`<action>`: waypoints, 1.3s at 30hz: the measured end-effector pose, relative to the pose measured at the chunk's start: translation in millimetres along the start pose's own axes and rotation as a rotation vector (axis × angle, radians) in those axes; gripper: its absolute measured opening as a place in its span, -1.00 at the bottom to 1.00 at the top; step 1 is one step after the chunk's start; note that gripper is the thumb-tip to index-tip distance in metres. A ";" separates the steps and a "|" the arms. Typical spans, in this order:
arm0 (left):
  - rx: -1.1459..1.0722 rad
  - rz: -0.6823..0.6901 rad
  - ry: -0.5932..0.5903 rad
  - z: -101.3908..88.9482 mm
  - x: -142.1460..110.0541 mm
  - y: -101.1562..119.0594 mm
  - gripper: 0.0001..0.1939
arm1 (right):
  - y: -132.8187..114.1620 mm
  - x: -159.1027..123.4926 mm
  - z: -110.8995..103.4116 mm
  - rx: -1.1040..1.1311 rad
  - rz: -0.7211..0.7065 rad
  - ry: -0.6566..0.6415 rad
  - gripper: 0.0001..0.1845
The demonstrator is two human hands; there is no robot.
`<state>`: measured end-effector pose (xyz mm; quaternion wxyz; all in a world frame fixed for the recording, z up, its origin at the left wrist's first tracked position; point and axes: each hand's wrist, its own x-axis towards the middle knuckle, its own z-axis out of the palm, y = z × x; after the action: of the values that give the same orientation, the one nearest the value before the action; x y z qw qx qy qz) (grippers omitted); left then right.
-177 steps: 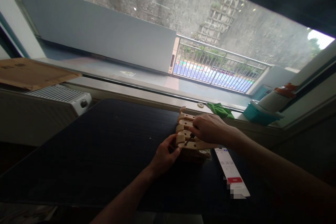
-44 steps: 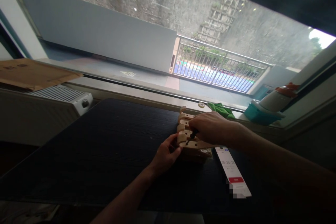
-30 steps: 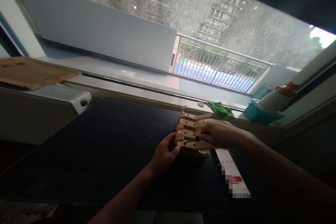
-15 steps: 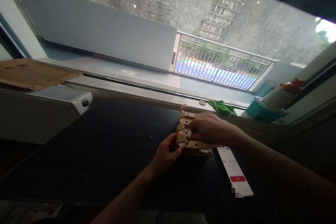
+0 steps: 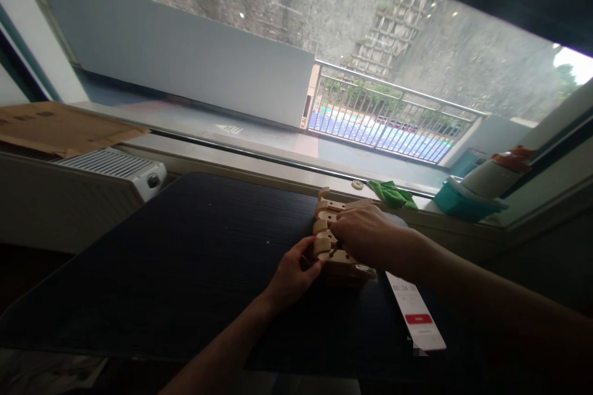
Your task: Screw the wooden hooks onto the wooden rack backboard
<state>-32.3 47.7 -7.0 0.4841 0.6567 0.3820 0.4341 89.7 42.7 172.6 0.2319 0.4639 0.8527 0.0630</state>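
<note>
A light wooden assembly (image 5: 323, 248) with a row of curved, hook-like pieces and dark round holes sits near the table's right end. My left hand (image 5: 293, 271) grips its near left corner, fingers behind and thumb in front. Over the top of the assembly, my right hand (image 5: 359, 231) is closed around a thin dark tool (image 5: 338, 249). Only a short length of that tool shows below the fingers, pointing down toward a hole in the nearest piece; its exact kind is hidden. Beneath the assembly's near side lies something in shiny clear plastic (image 5: 364, 271).
A phone (image 5: 418, 311) with a timer lies right of the assembly, partly under my right forearm. On the windowsill are a tape roll (image 5: 357, 184), a green cloth (image 5: 393, 194) and a teal container (image 5: 466, 200). A brown envelope (image 5: 69, 129) rests on the radiator (image 5: 111, 166) at left.
My right hand has turned and shifted slightly down and left over the assembly, covering more of the dark tool. My left hand keeps its hold. The whole view has shifted slightly.
</note>
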 end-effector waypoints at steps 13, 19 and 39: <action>0.025 0.008 0.014 1.4 0.3 0.8 -0.56 | 16.3 -4.0 23.8 0.119 0.206 -0.045 -0.66; 0.024 0.020 -0.021 0.0 0.7 1.0 -0.56 | 7.5 -4.1 3.0 0.046 0.055 -0.023 -0.87; 0.038 0.046 -0.002 0.7 0.8 -0.5 -0.58 | 8.4 -9.5 12.1 0.142 0.135 -0.032 -0.81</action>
<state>-31.3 48.3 -7.5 0.4617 0.6748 0.3744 0.4373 105.9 38.3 167.8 0.2070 0.5364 0.8181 0.0105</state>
